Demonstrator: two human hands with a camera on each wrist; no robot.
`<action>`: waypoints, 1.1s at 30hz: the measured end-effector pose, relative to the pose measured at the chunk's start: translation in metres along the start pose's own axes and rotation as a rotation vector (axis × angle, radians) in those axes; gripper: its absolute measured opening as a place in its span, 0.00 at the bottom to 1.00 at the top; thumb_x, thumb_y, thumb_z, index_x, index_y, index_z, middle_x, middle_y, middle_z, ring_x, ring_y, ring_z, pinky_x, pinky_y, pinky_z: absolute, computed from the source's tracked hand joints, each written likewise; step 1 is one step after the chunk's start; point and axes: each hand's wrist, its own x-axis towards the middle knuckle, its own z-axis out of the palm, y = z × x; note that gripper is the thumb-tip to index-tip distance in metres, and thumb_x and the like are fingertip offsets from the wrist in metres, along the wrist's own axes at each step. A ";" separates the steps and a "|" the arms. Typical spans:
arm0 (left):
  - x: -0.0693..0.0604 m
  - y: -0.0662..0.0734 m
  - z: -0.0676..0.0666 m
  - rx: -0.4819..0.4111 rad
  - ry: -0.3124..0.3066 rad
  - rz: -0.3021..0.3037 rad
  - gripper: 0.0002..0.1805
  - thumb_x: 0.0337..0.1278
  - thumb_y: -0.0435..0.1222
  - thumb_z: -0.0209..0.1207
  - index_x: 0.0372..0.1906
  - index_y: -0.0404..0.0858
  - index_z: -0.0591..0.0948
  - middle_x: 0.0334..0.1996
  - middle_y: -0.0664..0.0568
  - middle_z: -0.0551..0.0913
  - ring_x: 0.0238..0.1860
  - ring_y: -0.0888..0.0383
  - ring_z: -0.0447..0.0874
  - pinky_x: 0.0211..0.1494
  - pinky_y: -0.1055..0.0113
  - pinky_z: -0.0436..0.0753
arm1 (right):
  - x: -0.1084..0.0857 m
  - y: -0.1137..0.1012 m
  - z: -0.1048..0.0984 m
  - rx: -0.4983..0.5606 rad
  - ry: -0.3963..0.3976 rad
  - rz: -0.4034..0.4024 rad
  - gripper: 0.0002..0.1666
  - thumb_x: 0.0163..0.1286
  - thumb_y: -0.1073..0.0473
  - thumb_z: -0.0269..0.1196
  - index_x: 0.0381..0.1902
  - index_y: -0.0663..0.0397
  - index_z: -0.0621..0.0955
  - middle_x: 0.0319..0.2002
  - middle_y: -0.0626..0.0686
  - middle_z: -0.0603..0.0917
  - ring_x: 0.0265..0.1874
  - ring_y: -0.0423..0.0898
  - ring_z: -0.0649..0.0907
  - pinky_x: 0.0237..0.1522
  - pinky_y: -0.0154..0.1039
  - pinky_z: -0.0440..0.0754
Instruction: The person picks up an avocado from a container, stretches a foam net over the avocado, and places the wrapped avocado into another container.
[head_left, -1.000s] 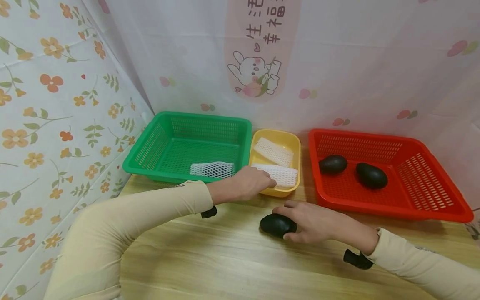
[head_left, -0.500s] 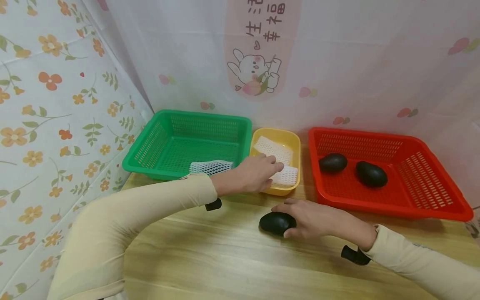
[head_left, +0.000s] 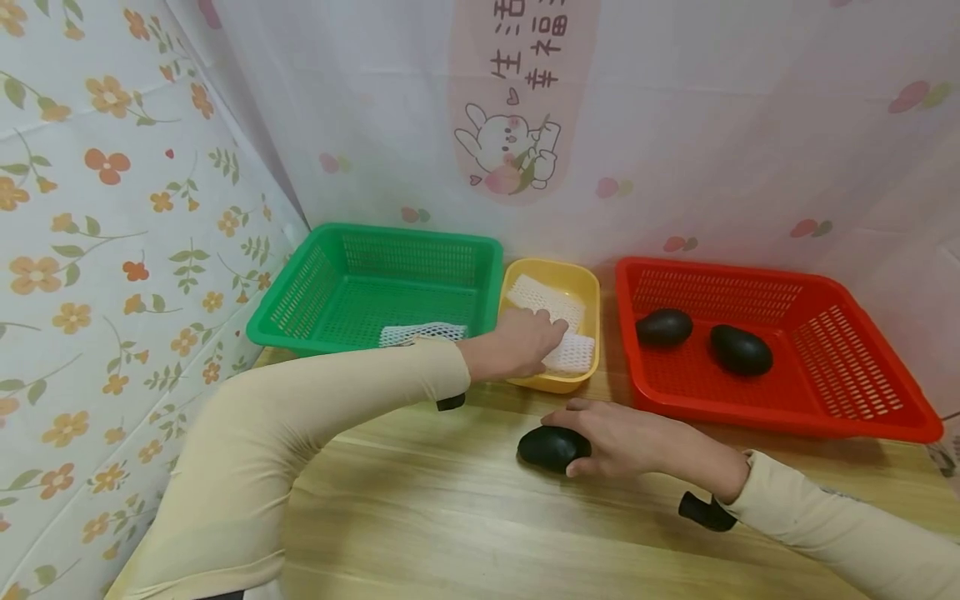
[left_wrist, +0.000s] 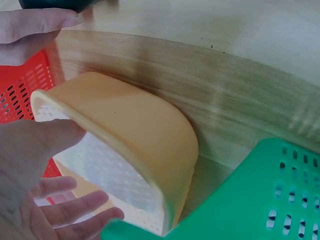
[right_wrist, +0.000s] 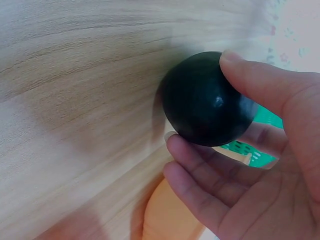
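Observation:
A dark green avocado (head_left: 554,448) lies on the table in front of the yellow basket. My right hand (head_left: 626,439) grips it from the right, thumb on one side and fingers on the other, as the right wrist view also shows. Over the left part of the yellow basket (left_wrist: 135,107) hovers my left hand (head_left: 520,343), its fingers spread and holding nothing. Beneath it lie white foam net sleeves (head_left: 568,353), partly hidden by the hand.
To the left stands a green basket (head_left: 375,233) with a white foam net (head_left: 423,333) inside. A red basket (head_left: 750,421) on the right holds two avocados (head_left: 741,350). A printed curtain (head_left: 675,125) hangs behind the wooden table (head_left: 450,517).
My left hand has moved slightly right over the yellow basket, and its fingers have spread from a closer curl. My right hand stays on the avocado, nearly still.

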 end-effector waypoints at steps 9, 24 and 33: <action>0.003 0.001 0.006 -0.016 0.013 -0.016 0.22 0.72 0.43 0.58 0.65 0.43 0.72 0.47 0.48 0.80 0.37 0.54 0.80 0.37 0.63 0.83 | 0.000 0.000 0.001 0.004 -0.003 0.007 0.36 0.60 0.51 0.77 0.64 0.54 0.78 0.51 0.51 0.81 0.44 0.46 0.80 0.50 0.47 0.80; -0.021 -0.016 -0.013 -0.119 0.209 0.009 0.15 0.71 0.40 0.55 0.58 0.44 0.76 0.39 0.53 0.77 0.30 0.55 0.76 0.28 0.63 0.78 | -0.001 0.000 0.001 0.003 0.009 0.009 0.36 0.59 0.51 0.77 0.63 0.54 0.78 0.52 0.53 0.81 0.45 0.48 0.81 0.50 0.48 0.80; -0.055 -0.032 -0.034 -0.144 0.357 -0.004 0.14 0.70 0.45 0.56 0.55 0.47 0.77 0.40 0.56 0.78 0.29 0.58 0.76 0.25 0.66 0.76 | -0.001 0.000 0.001 0.005 0.016 0.009 0.36 0.59 0.51 0.77 0.63 0.53 0.78 0.51 0.51 0.81 0.44 0.47 0.81 0.50 0.48 0.80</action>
